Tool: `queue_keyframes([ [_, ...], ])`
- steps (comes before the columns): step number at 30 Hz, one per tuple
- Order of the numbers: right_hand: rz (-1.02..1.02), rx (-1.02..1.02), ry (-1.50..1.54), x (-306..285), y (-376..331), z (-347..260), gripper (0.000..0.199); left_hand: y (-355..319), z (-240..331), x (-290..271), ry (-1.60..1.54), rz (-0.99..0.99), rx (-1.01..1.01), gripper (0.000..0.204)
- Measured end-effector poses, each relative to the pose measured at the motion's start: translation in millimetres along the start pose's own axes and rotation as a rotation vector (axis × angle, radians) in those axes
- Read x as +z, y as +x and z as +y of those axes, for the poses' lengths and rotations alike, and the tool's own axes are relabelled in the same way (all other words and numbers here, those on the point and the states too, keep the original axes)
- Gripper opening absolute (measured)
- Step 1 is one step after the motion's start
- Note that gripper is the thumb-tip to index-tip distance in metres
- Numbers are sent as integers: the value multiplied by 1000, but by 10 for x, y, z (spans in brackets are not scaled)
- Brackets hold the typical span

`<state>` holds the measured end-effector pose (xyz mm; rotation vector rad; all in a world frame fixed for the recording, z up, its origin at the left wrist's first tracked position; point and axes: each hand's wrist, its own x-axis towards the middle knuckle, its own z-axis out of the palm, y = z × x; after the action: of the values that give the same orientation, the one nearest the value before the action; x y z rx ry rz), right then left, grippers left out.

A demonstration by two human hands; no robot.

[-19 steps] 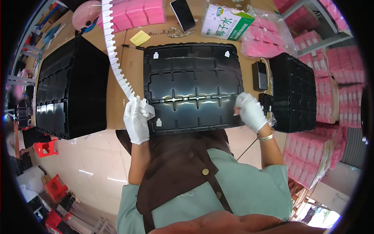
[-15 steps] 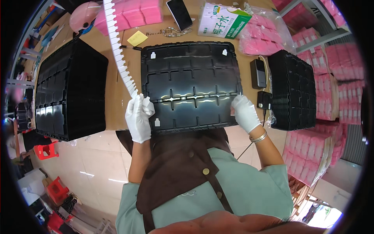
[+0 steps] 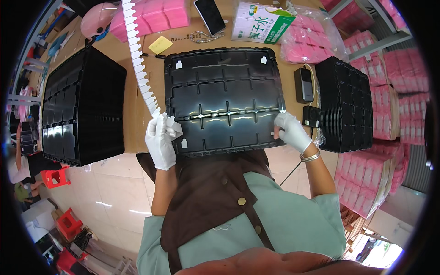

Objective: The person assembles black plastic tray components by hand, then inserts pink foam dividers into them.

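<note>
In front of me lies a black plastic tray [image 3: 224, 98], its ribbed face up. White bottle-shaped stickers are on its far left [image 3: 178, 64], far right [image 3: 264, 60] and near left [image 3: 184, 143] corners. My left hand [image 3: 160, 142], white-gloved, is closed around the lower end of a long white sticker strip [image 3: 137, 59], beside the tray's left edge; a folded piece [image 3: 173, 127] sticks out by the fingers. My right hand [image 3: 291, 131], also gloved but with a bare fingertip showing, is curled at the near right corner, its fingertips at a small white sticker [image 3: 272, 134] partly hidden by them.
Stacks of black trays stand left [image 3: 85, 105] and right [image 3: 346, 105]. Behind are a phone [image 3: 210, 17], yellow note [image 3: 161, 45], pink packs [image 3: 156, 13] and a green-white carton [image 3: 261, 23]. A power bank [image 3: 304, 85] and black adapter [image 3: 311, 116] lie right of the tray.
My right hand has shifted slightly right and turned, so the small white sticker by its fingertips now shows. My left hand has moved slightly left, still holding the strip.
</note>
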<state>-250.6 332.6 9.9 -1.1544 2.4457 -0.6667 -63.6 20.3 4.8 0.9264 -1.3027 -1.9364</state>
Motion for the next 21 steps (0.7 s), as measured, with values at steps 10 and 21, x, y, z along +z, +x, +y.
queue_keyframes([
  [10,-172,254,794,-145,100,210,11,14,-21,-102,5,-10,2,19],
  [21,443,175,-321,-80,1962,803,13,-93,159,-48,118,-20,-1,20],
])
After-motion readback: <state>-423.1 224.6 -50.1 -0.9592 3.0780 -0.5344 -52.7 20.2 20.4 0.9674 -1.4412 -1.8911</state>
